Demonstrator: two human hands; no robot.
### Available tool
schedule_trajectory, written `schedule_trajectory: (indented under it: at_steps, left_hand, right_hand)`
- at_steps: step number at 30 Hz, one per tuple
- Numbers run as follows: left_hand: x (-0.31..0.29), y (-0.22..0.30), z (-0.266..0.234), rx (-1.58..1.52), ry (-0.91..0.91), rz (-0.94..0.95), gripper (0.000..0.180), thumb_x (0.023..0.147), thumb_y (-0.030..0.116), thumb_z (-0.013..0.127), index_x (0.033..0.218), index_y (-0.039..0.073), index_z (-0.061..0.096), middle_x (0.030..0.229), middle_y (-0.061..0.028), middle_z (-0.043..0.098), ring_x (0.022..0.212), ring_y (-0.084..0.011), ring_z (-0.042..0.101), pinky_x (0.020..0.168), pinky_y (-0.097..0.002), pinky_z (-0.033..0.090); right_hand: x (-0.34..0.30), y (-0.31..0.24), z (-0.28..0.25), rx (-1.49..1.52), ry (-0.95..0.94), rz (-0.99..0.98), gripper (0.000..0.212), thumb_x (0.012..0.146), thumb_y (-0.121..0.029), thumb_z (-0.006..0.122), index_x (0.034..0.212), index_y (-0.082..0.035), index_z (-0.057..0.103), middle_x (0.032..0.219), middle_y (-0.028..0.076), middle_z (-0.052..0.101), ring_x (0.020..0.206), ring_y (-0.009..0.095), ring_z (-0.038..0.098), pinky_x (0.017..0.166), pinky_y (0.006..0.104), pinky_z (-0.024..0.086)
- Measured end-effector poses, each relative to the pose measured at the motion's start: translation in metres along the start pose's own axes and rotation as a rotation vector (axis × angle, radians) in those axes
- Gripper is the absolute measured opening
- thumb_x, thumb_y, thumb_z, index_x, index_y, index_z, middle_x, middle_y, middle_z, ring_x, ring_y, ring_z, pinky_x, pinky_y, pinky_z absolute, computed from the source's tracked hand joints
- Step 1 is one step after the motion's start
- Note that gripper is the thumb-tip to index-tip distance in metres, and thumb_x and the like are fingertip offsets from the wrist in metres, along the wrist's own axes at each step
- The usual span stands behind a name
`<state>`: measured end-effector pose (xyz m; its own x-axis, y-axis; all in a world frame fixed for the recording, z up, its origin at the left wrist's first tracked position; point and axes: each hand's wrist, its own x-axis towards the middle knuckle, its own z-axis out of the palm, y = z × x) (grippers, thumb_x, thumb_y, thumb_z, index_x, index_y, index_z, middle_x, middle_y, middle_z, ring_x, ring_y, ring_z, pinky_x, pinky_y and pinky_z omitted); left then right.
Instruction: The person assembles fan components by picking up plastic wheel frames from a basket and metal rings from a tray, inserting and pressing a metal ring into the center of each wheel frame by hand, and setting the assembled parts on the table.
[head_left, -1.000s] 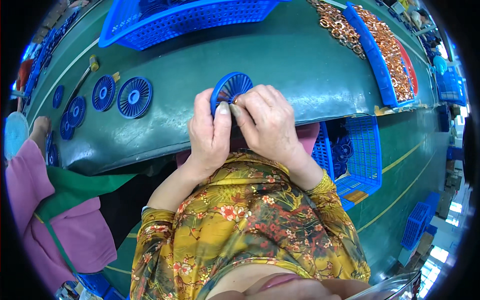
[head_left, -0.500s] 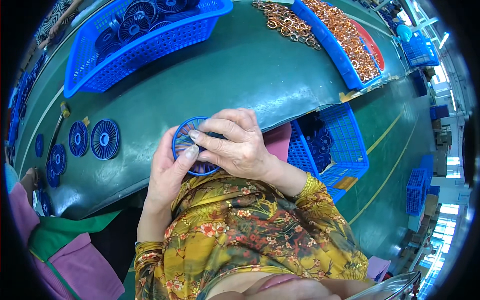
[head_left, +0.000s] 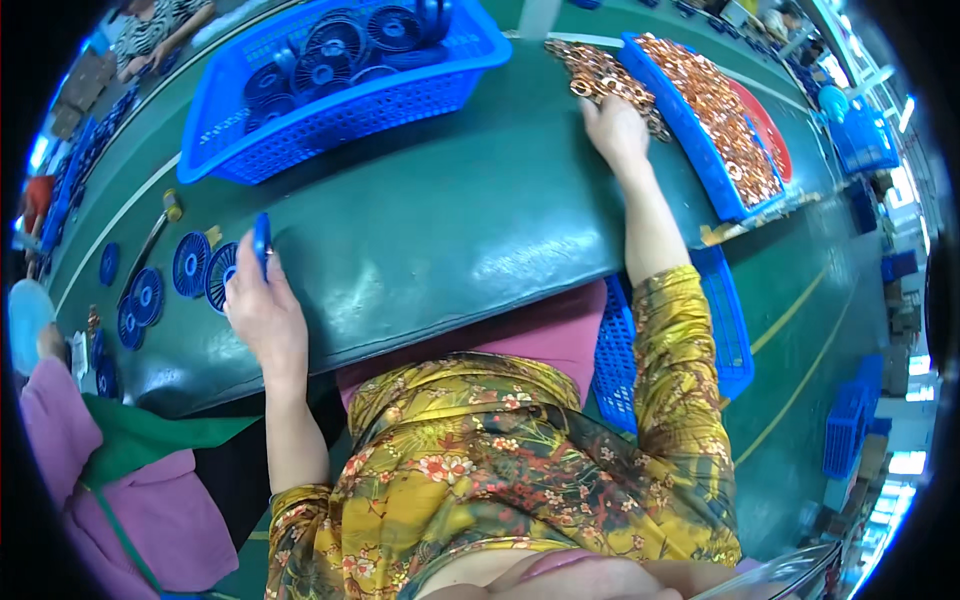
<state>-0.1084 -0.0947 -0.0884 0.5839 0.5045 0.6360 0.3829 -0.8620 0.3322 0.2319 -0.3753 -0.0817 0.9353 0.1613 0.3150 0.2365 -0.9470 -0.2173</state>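
Note:
My left hand (head_left: pixel 265 310) is closed on a blue spoked plastic ring (head_left: pixel 262 240), held up nearly edge-on above the green table, so its face is mostly hidden. Just behind it lies another blue spoked ring (head_left: pixel 220 277), partly covered by the hand. Across the table to the right, my right hand (head_left: pixel 618 132) reaches onto a loose pile of copper-coloured metal rings (head_left: pixel 590 68). Its thumb stands apart from the fingers, whose tips are partly lost among the rings; no ring is plainly in its grip.
A blue basket (head_left: pixel 330 125) of spoked rings stands at the far left. Far right is a blue tray (head_left: pixel 690 130) heaped with copper rings, beside a red dish (head_left: pixel 765 125). A hammer (head_left: pixel 160 220) lies left. A co-worker's pink sleeve (head_left: pixel 62 410) is at the left edge.
My hands have parted from the front middle. The left carried the blue spoked ring left and tilted it edge-on; the right let go and stretched far right to the copper rings.

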Motion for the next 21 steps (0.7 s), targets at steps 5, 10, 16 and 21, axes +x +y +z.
schedule_trajectory:
  at_steps: [5,10,16,21]
  left_hand:
    - [0.001,-0.028,-0.002,0.407,-0.229,-0.062,0.043,0.083,0.014,0.062,0.126,0.018,0.054,0.125,-0.0107,0.056,0.109,-0.0330,0.051,0.085,-0.0495,0.039]
    - [0.026,-0.022,-0.011,0.109,0.036,0.091,0.031,0.084,0.019,0.067,0.113,0.008,0.061,0.121,-0.0135,0.059,0.111,-0.0345,0.051,0.094,-0.0450,0.038]
    - [0.127,0.022,0.000,-0.093,-0.039,0.302,0.028,0.085,0.021,0.065,0.109,0.007,0.063,0.103,-0.0135,0.067,0.101,-0.0325,0.060,0.087,-0.0406,0.046]
    - [0.224,0.015,0.099,0.110,-0.235,0.403,0.052,0.080,0.025,0.066,0.128,0.013,0.051,0.125,-0.0132,0.058,0.111,-0.0360,0.056,0.096,-0.0437,0.045]
  right_hand:
    - [-0.005,0.004,0.006,-0.097,0.048,-0.053,0.031,0.089,-0.032,0.057,0.095,-0.003,0.063,0.096,0.020,0.066,0.089,0.036,0.066,0.076,0.0461,0.053]
    - [-0.017,0.001,0.005,-0.059,0.074,-0.112,0.024,0.087,-0.028,0.058,0.091,-0.005,0.064,0.090,0.018,0.066,0.082,0.035,0.066,0.073,0.0464,0.053]
    - [-0.023,-0.009,0.003,0.057,0.077,-0.122,0.022,0.087,-0.029,0.059,0.087,-0.007,0.064,0.087,0.016,0.066,0.080,0.035,0.065,0.072,0.0458,0.052]
    - [-0.026,-0.017,0.008,0.141,0.086,-0.209,0.021,0.087,-0.029,0.061,0.083,-0.008,0.061,0.087,0.012,0.064,0.080,0.033,0.064,0.071,0.0447,0.050]
